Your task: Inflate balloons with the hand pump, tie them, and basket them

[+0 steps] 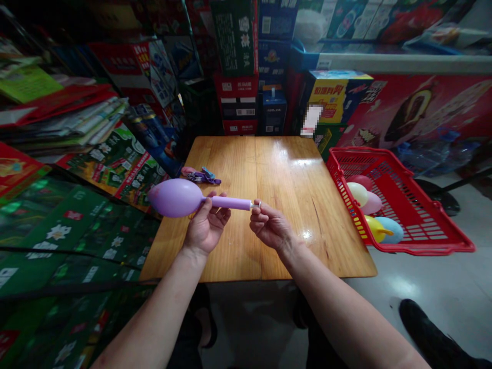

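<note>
A partly inflated purple balloon (pixel 176 198) sits on the left end of a purple hand pump (pixel 232 203), held level above the wooden table (pixel 277 174). My left hand (pixel 205 224) pinches the balloon's neck against the pump's nozzle end, thumb on top. At the other end, my right hand (pixel 269 221) is closed on the pump's white handle, which is pushed nearly all the way into the barrel. Several uninflated balloons (pixel 202 176) lie in a small heap on the table behind the inflated one.
A red plastic basket (pixel 418 205) at the table's right side holds several inflated balloons (pixel 374 201). Green cartons (pixel 65 225) are stacked along the left, with a pile of papers (pixel 65 113) on top. More boxes (pixel 236 97) stand behind the table.
</note>
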`<state>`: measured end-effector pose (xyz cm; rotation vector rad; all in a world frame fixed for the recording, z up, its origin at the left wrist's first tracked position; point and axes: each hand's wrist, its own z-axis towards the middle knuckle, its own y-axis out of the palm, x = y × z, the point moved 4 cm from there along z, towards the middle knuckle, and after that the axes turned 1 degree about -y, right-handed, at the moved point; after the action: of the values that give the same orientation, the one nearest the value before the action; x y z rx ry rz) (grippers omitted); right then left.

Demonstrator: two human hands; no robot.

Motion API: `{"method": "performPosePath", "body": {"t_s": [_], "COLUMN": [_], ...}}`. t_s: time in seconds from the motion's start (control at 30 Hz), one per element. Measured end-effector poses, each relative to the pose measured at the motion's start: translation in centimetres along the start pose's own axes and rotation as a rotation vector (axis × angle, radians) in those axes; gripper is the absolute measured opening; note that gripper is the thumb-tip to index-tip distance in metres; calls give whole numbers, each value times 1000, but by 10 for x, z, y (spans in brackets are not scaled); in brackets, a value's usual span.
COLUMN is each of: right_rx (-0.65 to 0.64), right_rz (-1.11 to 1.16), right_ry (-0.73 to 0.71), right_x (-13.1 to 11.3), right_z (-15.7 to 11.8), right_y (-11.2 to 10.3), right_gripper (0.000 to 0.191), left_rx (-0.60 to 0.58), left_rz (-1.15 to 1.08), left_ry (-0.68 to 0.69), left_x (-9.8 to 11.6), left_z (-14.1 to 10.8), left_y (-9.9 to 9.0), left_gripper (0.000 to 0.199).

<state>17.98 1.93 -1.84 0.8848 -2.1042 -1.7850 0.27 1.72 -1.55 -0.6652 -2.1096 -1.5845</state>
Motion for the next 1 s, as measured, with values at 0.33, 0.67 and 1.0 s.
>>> {"method": "performPosePath", "body": {"t_s": [0.33,0.67,1.0], "right_rx": [-45,-59,-51], "right_rz": [-54,-93,-158], "right_ry": [-12,-23,-93], "right_x": [-22,3,-26], "right_z": [-8,-3,-9], "right_y": [5,2,6], "right_gripper": [8,17,16], "left_rx": [49,-18,-21], "left_rz": [41,-30,56], "left_ry": [69,-39,149], "left_x": [27,-6,34], "left_z": [8,-5,1], "left_y": [-9,-2,-7], "left_gripper": [19,23,24]}}
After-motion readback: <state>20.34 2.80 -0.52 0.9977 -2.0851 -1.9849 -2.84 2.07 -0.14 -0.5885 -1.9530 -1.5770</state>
